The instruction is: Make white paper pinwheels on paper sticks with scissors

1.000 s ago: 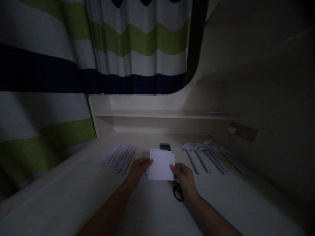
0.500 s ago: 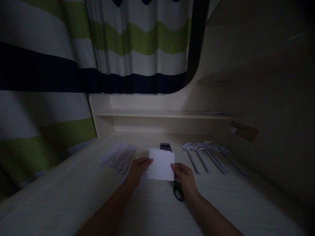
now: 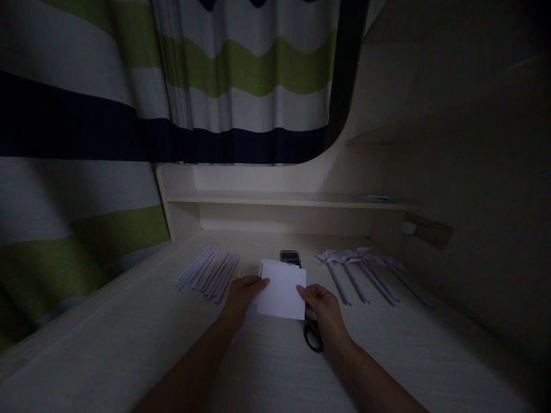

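Observation:
Between my two hands is a square of white paper (image 3: 282, 289), held up above the desk with its face toward me. My left hand (image 3: 241, 295) pinches its left edge, thumb in front; a ring shows on one finger. On the right edge, my right hand (image 3: 321, 304) grips with the thumb in front and fingers curled behind. A second paper edge peeks out behind the top left corner. Black-handled scissors (image 3: 313, 335) lie beneath, partly covered by the paper and my right hand. Just beyond the sheet sits a dark object (image 3: 290, 257), blurred out.
Several rolled white paper sticks (image 3: 209, 272) lie in a row at left. Several paper pinwheels (image 3: 359, 269) on sticks lie at right. A shelf (image 3: 267, 199) runs along the back, with flat papers (image 3: 379, 198) on it. A striped curtain (image 3: 77, 189) hangs on the left; a power strip (image 3: 430, 230) is on the right wall.
The paper has tilted slightly, its lower right corner a little lower. Both hands keep their hold and have barely shifted.

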Motion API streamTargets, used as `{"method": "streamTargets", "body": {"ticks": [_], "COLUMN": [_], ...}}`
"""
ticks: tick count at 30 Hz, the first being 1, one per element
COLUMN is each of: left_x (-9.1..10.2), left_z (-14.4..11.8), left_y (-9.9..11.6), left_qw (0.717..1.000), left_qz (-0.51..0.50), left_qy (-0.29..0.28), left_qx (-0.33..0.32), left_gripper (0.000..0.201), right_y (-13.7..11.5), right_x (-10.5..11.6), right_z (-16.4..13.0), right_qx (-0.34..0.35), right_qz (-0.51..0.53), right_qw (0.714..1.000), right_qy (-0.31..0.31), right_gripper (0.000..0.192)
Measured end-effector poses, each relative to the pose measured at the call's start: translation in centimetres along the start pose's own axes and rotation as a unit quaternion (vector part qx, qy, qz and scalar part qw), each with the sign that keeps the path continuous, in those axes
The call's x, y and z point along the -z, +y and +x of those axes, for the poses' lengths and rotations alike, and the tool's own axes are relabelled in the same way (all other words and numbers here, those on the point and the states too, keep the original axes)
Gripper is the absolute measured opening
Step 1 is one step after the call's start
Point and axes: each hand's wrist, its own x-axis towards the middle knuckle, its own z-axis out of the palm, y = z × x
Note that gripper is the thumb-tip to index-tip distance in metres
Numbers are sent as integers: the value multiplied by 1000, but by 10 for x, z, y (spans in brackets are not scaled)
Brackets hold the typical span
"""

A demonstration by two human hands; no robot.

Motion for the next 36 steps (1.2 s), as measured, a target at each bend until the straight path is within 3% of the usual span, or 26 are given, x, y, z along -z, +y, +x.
{"method": "streamTargets", "body": {"ticks": [10, 18, 20, 22, 28, 32, 36], "left_x": [1, 17, 29, 44, 82, 88, 86], "left_z": [1, 9, 17, 27, 46, 46, 41], "left_y": [-1, 1, 2, 0, -17, -27, -29], "left_qw": [999, 993, 979, 939, 897, 859, 837], "left_qz": [39, 111, 198, 338, 442, 512, 546], "left_qy": [16, 30, 37, 34, 12, 15, -8], "left_qx": [-8, -15, -37, -52, -12, 15, 21], "left_gripper": [35, 41, 40, 39, 17, 39, 42], "right_y": [3, -2, -3, -3, -1, 1, 4], "right_x": [3, 4, 7, 11, 13, 13, 13], "right_z": [0, 2, 5, 7, 10, 11, 13], "right_qx": [-5, 0, 8, 7, -7, -11, -27], "right_qz": [-12, 18, 24, 27, 36, 23, 8], "right_qw": [999, 999, 999, 999, 999, 999, 999], "right_qy": [-30, 36, 41, 40, 40, 28, 28], "right_gripper": [27, 20, 20, 20, 25, 26, 29]}}
